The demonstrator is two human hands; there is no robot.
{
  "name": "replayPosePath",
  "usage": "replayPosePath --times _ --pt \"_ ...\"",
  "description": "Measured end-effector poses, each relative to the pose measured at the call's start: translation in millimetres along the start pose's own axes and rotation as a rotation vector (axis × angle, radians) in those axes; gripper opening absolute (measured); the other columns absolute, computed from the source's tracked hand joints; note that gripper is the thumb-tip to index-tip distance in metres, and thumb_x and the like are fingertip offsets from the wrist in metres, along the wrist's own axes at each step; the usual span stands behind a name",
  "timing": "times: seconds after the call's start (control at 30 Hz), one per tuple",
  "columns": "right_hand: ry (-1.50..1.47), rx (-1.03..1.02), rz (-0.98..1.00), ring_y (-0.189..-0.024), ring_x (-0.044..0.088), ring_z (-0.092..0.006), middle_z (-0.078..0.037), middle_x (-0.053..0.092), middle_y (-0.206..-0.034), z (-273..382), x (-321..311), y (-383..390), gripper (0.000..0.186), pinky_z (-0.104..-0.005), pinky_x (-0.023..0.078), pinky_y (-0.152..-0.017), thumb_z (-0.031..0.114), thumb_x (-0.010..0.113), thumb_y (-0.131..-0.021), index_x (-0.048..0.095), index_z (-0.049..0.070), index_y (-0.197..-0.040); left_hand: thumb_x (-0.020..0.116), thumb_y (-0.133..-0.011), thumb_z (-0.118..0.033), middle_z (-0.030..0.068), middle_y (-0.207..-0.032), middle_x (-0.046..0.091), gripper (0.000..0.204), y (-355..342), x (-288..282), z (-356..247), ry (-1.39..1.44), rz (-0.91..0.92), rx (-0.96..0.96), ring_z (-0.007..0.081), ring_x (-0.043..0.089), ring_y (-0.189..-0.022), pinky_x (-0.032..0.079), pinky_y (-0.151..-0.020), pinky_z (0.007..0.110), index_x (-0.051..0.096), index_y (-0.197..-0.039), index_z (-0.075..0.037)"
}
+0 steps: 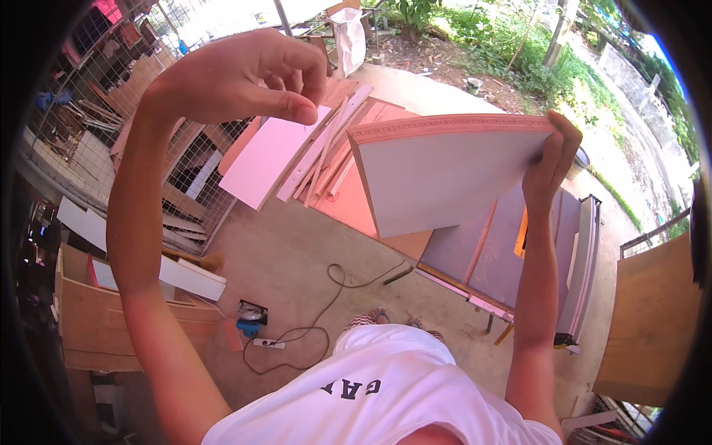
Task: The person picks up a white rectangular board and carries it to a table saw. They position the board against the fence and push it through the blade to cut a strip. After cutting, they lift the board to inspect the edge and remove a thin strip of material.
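Observation:
My right hand (550, 163) grips a white-faced board (445, 178) by its right end, fingers wrapped over the corner. The board is held up and tilted, its raw pinkish long edge facing upward and its left end free. On the left, my left hand (256, 81) is raised, apart from the board. Its fingers are curled and the thumb tip meets the index finger in a pinch; whatever may be between them is too small to make out. Beneath the board stands a table saw (475, 245) with a dark top and a rail along its right side.
Panels and wood strips (330, 156) are stacked beyond the board. A blue circular saw (251, 317) lies on the concrete floor beside a power strip (268, 343) and a looping black cable (326, 334). A wooden box (104, 319) stands left, a wire mesh fence (185, 170) behind it.

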State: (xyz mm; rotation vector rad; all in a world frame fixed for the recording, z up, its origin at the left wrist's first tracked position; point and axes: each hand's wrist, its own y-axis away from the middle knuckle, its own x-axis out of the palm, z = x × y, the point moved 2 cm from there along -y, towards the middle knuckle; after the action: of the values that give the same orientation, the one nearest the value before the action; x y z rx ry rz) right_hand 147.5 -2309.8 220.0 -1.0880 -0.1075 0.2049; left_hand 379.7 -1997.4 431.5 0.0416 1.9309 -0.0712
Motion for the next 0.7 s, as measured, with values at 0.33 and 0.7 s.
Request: replayPosePath --times 0.33,0.7 --pt "-0.027 -0.010 0.006 -0.121 0.060 -0.0236 -0.013 0.065 -0.126 1 -3 1 0.041 -0.0371 0.042 -0.110 0.032 0.044 -0.117 0.064 0.001 -0.134 0.079 -0.088 -0.003 0.0147 -0.087 0.073 0.008 1 40 -38 -0.385 -0.201 0.232 0.0322 0.073 -0.079 0.058 -0.075 0.041 0.076 -0.095 0.001" --pt "-0.073 -0.022 -0.017 -0.067 0.043 -0.0049 0.005 0.051 -0.074 1 0 1 0.036 -0.0263 0.034 -0.064 0.031 0.045 -0.117 0.065 0.006 -0.135 0.070 -0.085 0.001 0.0132 -0.091 0.066 0.009 -2 49 -66 -0.772 -0.139 0.303 0.0328 0.073 -0.079 0.062 -0.072 0.040 0.061 -0.087 0.001"
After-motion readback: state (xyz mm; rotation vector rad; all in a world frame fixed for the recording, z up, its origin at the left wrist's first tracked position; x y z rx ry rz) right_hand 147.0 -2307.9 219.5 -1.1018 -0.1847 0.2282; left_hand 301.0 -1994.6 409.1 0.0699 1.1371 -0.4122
